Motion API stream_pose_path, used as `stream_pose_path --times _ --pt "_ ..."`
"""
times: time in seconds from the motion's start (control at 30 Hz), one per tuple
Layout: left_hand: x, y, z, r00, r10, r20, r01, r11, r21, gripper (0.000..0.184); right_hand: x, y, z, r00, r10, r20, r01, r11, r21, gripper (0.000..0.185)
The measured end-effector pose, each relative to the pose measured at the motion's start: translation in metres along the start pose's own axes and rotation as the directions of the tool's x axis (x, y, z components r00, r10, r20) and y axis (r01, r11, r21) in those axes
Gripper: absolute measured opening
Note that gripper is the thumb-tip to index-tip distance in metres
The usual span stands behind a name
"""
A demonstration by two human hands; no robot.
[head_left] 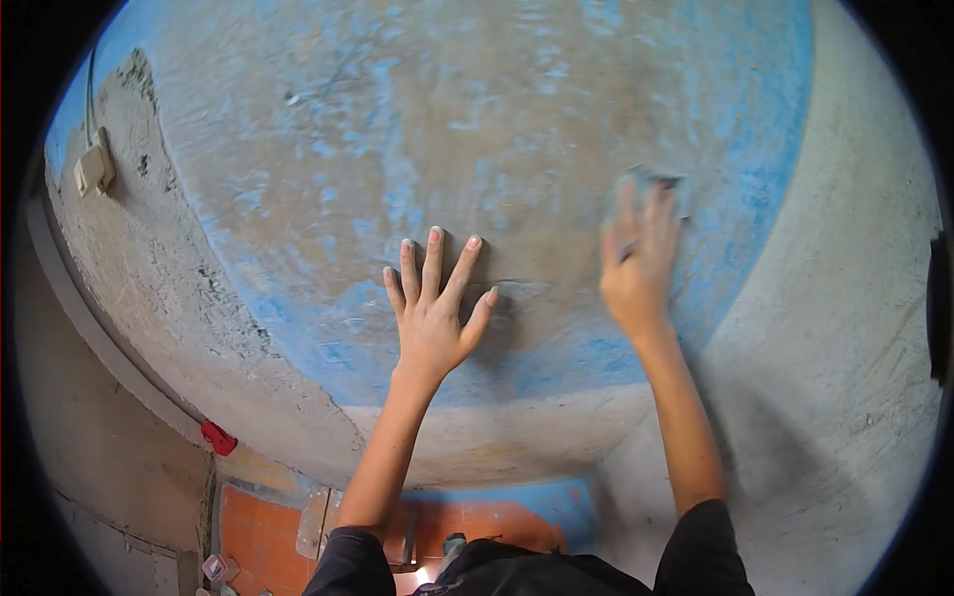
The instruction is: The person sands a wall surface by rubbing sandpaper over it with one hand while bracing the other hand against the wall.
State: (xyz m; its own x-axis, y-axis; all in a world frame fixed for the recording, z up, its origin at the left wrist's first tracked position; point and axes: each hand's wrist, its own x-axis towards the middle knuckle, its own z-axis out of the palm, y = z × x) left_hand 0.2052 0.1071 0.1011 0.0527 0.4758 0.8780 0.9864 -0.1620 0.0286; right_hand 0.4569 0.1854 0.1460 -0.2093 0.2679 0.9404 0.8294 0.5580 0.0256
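My left hand point(432, 316) lies flat against the wall point(556, 129), fingers spread, holding nothing. Pale dust coats its fingertips. Farther right, my right hand point(641, 263) presses a piece of sandpaper point(682, 195) to the same wall, its fingers stretched over the sheet. Motion smears this hand and the sheet, whose dark edges stick out past the fingertips. A dark ring or band point(628, 250) shows on one finger. The wall's blue paint is worn through to grey-brown in broad patches around both hands.
A white socket point(94, 169) with a cable hangs on the bare plaster at left. Below it, a red object point(218, 437) sits by a ledge. Bare grey wall point(845, 288) borders the right. Orange tiled floor point(260, 531) and a small box point(220, 567) lie below.
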Motion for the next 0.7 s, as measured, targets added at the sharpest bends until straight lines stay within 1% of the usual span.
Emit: stream_pose_path --times 0.03,0.13,0.2,0.23,0.27,0.3,0.33,0.37,0.4,0.43,0.47,0.5,0.53,0.57,0.6,0.63,0.7 --pt "-0.004 -0.013 -0.004 1.000 0.000 -0.014 0.001 1.000 0.008 0.064 -0.003 -0.020 0.004 0.987 -0.101 0.121 0.105 0.994 -0.024 0.082" --pt "-0.019 -0.053 -0.021 1.000 -0.021 0.003 0.021 1.000 0.010 0.064 0.020 -0.059 0.006 0.974 -0.171 0.151 0.178 0.983 -0.033 0.079" --pt "-0.029 -0.076 -0.033 0.998 -0.063 0.012 0.063 0.998 -0.001 0.064 0.042 -0.085 0.021 0.998 0.015 -0.056 -0.015 1.000 0.002 0.080" --pt "-0.033 -0.086 -0.040 0.996 -0.083 0.017 0.083 0.997 -0.006 0.064 0.051 -0.099 0.027 0.981 0.115 -0.155 -0.111 0.993 0.035 0.080" --pt "-0.038 -0.097 -0.047 0.995 -0.096 0.032 0.096 0.995 0.007 0.064 0.049 -0.125 0.030 0.997 0.002 -0.077 -0.003 1.000 -0.007 0.078" --pt "-0.042 -0.108 -0.054 0.993 -0.111 0.043 0.111 0.994 0.000 0.064 0.046 -0.147 0.033 0.992 -0.115 0.051 0.115 0.993 0.018 0.076" --pt "-0.046 -0.118 -0.060 0.990 -0.128 0.052 0.129 0.992 -0.007 0.065 0.044 -0.166 0.036 0.956 -0.237 0.171 0.231 0.971 0.056 0.074" --pt "-0.050 -0.127 -0.066 0.988 -0.142 0.063 0.144 0.990 -0.013 0.065 0.046 -0.183 0.039 0.892 -0.352 0.282 0.336 0.936 0.105 0.072" --pt "-0.053 -0.136 -0.073 0.986 -0.148 0.076 0.150 0.988 -0.027 0.067 0.061 -0.186 0.039 0.918 -0.345 0.195 0.345 0.938 0.036 0.073" --pt "-0.056 -0.146 -0.076 0.986 -0.153 0.067 0.156 0.987 -0.033 0.067 0.076 -0.197 0.046 0.965 -0.255 0.069 0.255 0.967 0.011 0.074" --pt "-0.059 -0.154 -0.079 0.986 -0.159 0.058 0.162 0.986 -0.044 0.067 0.090 -0.208 0.053 0.986 -0.159 -0.056 0.159 0.987 -0.003 0.074" --pt "-0.062 -0.161 -0.082 0.985 -0.166 0.049 0.168 0.984 -0.055 0.067 0.099 -0.220 0.056 0.982 -0.060 -0.181 0.060 0.998 -0.005 0.075" --pt "-0.065 -0.167 -0.088 0.982 -0.178 0.071 0.181 0.982 -0.046 0.067 0.102 -0.243 0.054 0.989 -0.119 -0.091 0.117 0.993 -0.023 0.066" --pt "-0.069 -0.174 -0.091 0.980 -0.189 0.059 0.193 0.979 -0.070 0.068 0.097 -0.265 0.058 0.957 -0.289 0.031 0.285 0.954 0.089 0.064" --pt "-0.073 -0.180 -0.092 0.978 -0.204 0.048 0.208 0.973 -0.096 0.069 0.091 -0.284 0.064 0.877 -0.462 0.133 0.429 0.877 0.216 0.061" --pt "-0.077 -0.185 -0.093 0.976 -0.217 0.034 0.219 0.968 -0.122 0.069 0.091 -0.299 0.067 0.755 -0.624 0.204 0.538 0.766 0.352 0.059" --pt "-0.080 -0.190 -0.101 0.973 -0.223 0.051 0.228 0.966 -0.123 0.068 0.120 -0.314 0.060 0.815 -0.569 0.111 0.532 0.811 0.243 0.056"
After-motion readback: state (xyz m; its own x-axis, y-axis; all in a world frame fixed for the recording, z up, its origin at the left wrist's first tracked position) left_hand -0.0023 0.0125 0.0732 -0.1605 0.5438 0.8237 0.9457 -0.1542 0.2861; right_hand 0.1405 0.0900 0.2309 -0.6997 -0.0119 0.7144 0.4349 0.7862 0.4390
